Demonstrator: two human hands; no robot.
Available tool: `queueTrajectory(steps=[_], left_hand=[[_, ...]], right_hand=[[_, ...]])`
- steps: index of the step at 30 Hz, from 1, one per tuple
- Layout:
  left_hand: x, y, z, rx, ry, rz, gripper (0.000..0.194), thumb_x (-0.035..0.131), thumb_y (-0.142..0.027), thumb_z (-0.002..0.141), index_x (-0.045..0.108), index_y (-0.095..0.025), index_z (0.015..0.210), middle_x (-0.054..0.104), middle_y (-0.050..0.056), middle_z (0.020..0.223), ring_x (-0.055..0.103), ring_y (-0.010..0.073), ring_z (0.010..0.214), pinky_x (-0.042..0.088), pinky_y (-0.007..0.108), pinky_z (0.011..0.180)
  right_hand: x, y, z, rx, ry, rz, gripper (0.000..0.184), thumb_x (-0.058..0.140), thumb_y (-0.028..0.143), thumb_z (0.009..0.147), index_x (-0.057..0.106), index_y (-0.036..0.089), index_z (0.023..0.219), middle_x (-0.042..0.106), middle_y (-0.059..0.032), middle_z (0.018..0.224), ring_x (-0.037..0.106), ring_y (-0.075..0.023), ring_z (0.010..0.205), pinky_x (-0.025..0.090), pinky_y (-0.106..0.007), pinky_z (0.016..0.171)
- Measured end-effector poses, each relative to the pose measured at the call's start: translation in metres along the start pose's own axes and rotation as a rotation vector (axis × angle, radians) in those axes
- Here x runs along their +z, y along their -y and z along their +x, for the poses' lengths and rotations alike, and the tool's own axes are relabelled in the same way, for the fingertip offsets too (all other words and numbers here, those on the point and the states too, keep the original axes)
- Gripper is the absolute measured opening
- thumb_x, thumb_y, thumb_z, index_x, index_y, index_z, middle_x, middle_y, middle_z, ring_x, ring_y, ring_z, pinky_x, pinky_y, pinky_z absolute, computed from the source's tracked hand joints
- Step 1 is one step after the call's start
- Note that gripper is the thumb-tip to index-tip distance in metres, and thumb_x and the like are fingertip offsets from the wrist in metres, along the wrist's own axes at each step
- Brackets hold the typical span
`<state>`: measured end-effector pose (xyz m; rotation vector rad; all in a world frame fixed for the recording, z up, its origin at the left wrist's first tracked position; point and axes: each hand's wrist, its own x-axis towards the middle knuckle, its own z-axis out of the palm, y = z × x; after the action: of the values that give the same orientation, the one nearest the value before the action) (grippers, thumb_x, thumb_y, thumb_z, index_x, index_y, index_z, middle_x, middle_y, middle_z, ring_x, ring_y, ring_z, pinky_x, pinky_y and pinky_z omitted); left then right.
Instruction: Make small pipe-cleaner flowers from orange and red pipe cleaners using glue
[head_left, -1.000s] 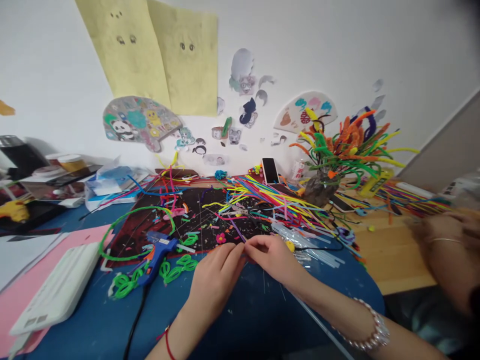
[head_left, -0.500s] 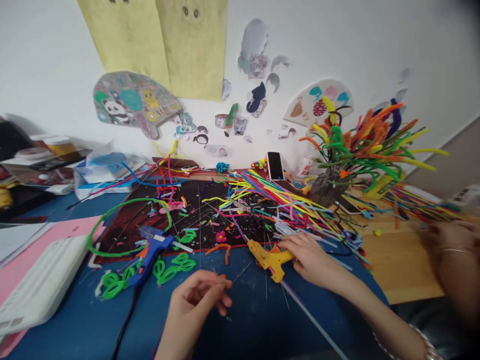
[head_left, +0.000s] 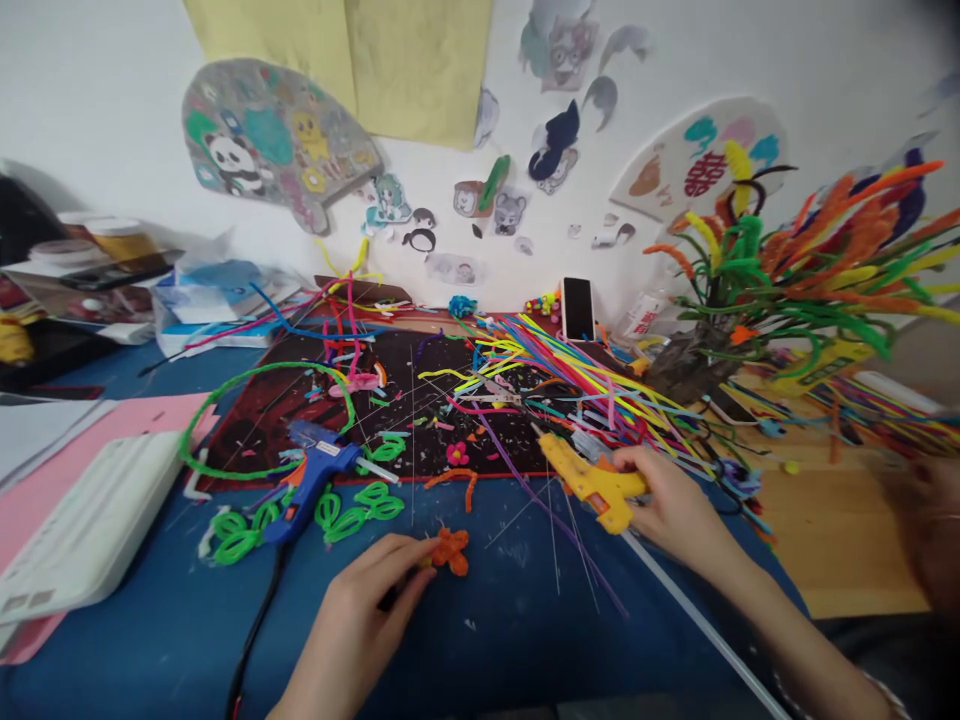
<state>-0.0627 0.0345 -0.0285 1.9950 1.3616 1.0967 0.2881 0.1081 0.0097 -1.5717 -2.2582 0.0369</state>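
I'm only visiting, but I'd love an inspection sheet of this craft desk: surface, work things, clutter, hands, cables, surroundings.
Surface: blue table with a dark mat strewn with scraps.
Work things: orange fuzzy shape; yellow glue gun.
Clutter: blue glue gun, green hoop, piled colorful stems.
Hands: left hand pinches the orange fuzzy shape; right hand grips the yellow glue gun.
Cables: black cable at the blue glue gun; a pale straight line by the yellow glue gun's handle, cord or rod, unclear.
Surroundings: white wall with yellow sheets; another person's arm, blurred, far right.
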Motion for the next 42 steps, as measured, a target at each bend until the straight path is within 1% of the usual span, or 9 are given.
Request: queueTrajectory(steps=[3, 6, 9, 13, 15, 18, 22, 27, 42], left_hand=[[0.006, -0.001, 0.004, 0.069, 0.035, 0.020, 0.021, 0.054, -0.018, 0.091, 0.070, -0.025, 0.102, 0.071, 0.003, 0.091, 0.069, 0.0149, 0.079, 0.054, 0.020, 0.070], [0.009, 0.001, 0.006, 0.121, 0.061, 0.063, 0.021, 0.052, -0.017, 0.092, 0.070, -0.025, 0.101, 0.070, 0.003, 0.091, 0.069, 0.0146, 0.078, 0.054, 0.021, 0.069], [0.009, 0.003, 0.005, 0.155, 0.053, 0.095, 0.020, 0.051, -0.016, 0.093, 0.069, -0.024, 0.100, 0.069, 0.004, 0.093, 0.068, 0.0141, 0.079, 0.054, 0.021, 0.070], [0.011, 0.004, 0.000, 0.207, 0.001, 0.139, 0.019, 0.050, -0.015, 0.094, 0.066, -0.022, 0.100, 0.068, 0.004, 0.094, 0.068, 0.0137, 0.080, 0.054, 0.021, 0.071], [0.013, 0.005, -0.002, 0.231, -0.010, 0.162, 0.019, 0.050, -0.014, 0.094, 0.065, -0.021, 0.104, 0.068, 0.005, 0.096, 0.068, 0.0137, 0.082, 0.054, 0.021, 0.072], [0.014, 0.006, -0.005, 0.267, -0.015, 0.193, 0.021, 0.048, -0.015, 0.095, 0.064, -0.020, 0.108, 0.068, 0.006, 0.098, 0.068, 0.0147, 0.085, 0.055, 0.022, 0.073], [0.015, 0.007, -0.006, 0.300, -0.024, 0.224, 0.021, 0.047, -0.015, 0.095, 0.063, -0.018, 0.109, 0.068, 0.008, 0.098, 0.068, 0.0160, 0.085, 0.056, 0.024, 0.073], [0.015, 0.007, -0.007, 0.294, -0.034, 0.208, 0.021, 0.048, -0.014, 0.095, 0.063, -0.017, 0.109, 0.068, 0.008, 0.098, 0.067, 0.0149, 0.084, 0.055, 0.023, 0.074], [0.015, 0.005, -0.007, 0.293, -0.027, 0.179, 0.020, 0.048, -0.013, 0.095, 0.062, -0.016, 0.109, 0.068, 0.007, 0.097, 0.067, 0.0151, 0.082, 0.055, 0.024, 0.073]], right_hand=[[0.001, -0.005, -0.003, -0.048, -0.136, 0.026, 0.030, 0.060, 0.036, 0.081, 0.053, 0.021, 0.106, 0.065, -0.0093, 0.092, 0.061, -0.0263, 0.084, 0.046, -0.038, 0.076], [0.002, -0.004, -0.004, -0.029, -0.133, 0.171, 0.040, 0.057, 0.037, 0.085, 0.050, 0.021, 0.121, 0.065, -0.0102, 0.095, 0.063, -0.0256, 0.084, 0.049, -0.037, 0.074], [-0.001, 0.006, 0.001, -0.002, -0.034, 0.287, 0.031, 0.054, 0.038, 0.088, 0.056, 0.024, 0.116, 0.066, -0.0083, 0.095, 0.065, -0.0231, 0.081, 0.051, -0.034, 0.072], [-0.011, 0.037, 0.015, -0.156, 0.228, 0.408, 0.018, 0.063, 0.039, 0.085, 0.066, 0.022, 0.089, 0.065, -0.0077, 0.100, 0.063, -0.0224, 0.088, 0.051, -0.034, 0.078], [-0.012, 0.054, 0.022, -0.167, 0.351, 0.509, 0.017, 0.067, 0.038, 0.082, 0.065, 0.021, 0.081, 0.066, -0.0051, 0.087, 0.063, -0.0193, 0.076, 0.051, -0.030, 0.069], [-0.004, 0.073, 0.027, -0.017, 0.430, 0.566, 0.016, 0.071, 0.030, 0.074, 0.059, 0.021, 0.070, 0.060, 0.0013, 0.064, 0.057, -0.0149, 0.057, 0.044, -0.025, 0.051], [0.010, 0.082, 0.030, 0.106, 0.437, 0.536, 0.015, 0.067, 0.021, 0.067, 0.053, 0.021, 0.065, 0.055, 0.0040, 0.057, 0.051, -0.0130, 0.051, 0.036, -0.022, 0.045], [0.016, 0.086, 0.035, 0.048, 0.443, 0.426, 0.016, 0.061, 0.016, 0.069, 0.048, 0.020, 0.060, 0.049, 0.0052, 0.054, 0.045, -0.0106, 0.048, 0.029, -0.021, 0.043], [0.019, 0.091, 0.041, -0.053, 0.384, 0.217, 0.022, 0.053, 0.011, 0.066, 0.037, 0.020, 0.054, 0.040, 0.0063, 0.049, 0.040, -0.0085, 0.045, 0.023, -0.021, 0.045]])
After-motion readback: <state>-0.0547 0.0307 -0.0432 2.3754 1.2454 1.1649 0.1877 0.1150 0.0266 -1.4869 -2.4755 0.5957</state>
